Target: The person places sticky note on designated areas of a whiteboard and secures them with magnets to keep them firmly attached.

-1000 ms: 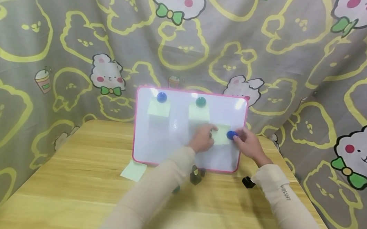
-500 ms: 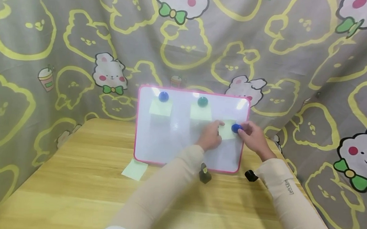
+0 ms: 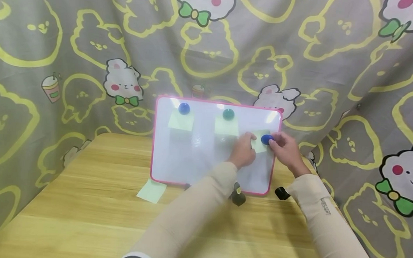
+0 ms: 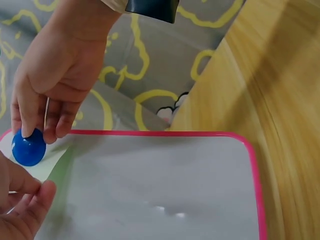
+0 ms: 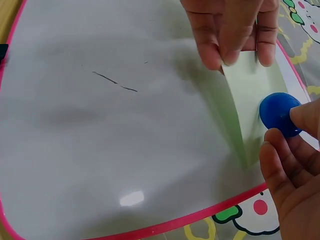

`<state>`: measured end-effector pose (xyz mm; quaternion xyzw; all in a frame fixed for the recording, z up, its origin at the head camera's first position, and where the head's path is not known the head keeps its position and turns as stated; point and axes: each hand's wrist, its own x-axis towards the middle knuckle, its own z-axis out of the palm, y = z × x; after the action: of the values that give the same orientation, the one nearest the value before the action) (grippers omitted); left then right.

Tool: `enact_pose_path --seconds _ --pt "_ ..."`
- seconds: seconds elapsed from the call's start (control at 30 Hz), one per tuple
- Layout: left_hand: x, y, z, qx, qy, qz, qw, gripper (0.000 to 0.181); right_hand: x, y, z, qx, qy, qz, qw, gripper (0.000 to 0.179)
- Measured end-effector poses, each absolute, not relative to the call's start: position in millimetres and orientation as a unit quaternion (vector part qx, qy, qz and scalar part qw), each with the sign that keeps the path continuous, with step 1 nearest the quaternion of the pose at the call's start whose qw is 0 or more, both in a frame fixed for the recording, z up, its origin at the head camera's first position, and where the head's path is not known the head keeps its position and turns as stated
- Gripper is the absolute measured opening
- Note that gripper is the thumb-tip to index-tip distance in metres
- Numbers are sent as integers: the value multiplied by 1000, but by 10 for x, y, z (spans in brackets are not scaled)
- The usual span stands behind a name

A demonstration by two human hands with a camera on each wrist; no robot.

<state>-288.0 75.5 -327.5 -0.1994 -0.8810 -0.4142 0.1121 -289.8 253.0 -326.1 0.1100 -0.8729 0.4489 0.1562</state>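
Note:
My left hand [image 3: 244, 150] pinches one edge of a pale green sticky note [image 5: 250, 85], which is held at the right part of a pink-framed whiteboard [image 3: 177, 158]. A round blue magnet [image 4: 29, 148] is held by its knob between the thumb and fingers of my right hand [image 3: 289, 152]. In the right wrist view, the magnet overlaps the note near the board's edge, and the note's lower corner stands off the surface. Whether the magnet touches the board, I cannot tell.
On the board's upper part, a blue magnet [image 3: 184, 108] and a green magnet [image 3: 228, 114] each sit above a note. Another sticky note [image 3: 152, 191] lies on the wooden table [image 3: 83, 208]. Small black objects [image 3: 238, 197] stand before the board. Patterned curtains [image 3: 210, 47] hang behind.
Both hands have shifted up and to the right on the board, carrying the note and the blue magnet. The note is now more tilted.

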Motion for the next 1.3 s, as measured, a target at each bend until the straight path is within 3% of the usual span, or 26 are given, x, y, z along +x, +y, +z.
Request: enact_pose_path --seconds 0.23,0.63,1.0,1.3 --pt "-2899 840 -3223 -166 -882 -422 129 46 -2939 2525 -3209 104 -875 437 178 34" --pt "-2883 981 -3079 -119 -887 -435 100 66 -3024 2498 -3090 127 -869 423 224 27" --pt "-2931 933 -2841 -144 -910 -360 144 64 -3060 2427 -2975 89 -875 421 223 32" --pt "-2994 911 -2805 -147 -923 -327 136 62 -3085 2389 -2882 79 -876 422 219 33"
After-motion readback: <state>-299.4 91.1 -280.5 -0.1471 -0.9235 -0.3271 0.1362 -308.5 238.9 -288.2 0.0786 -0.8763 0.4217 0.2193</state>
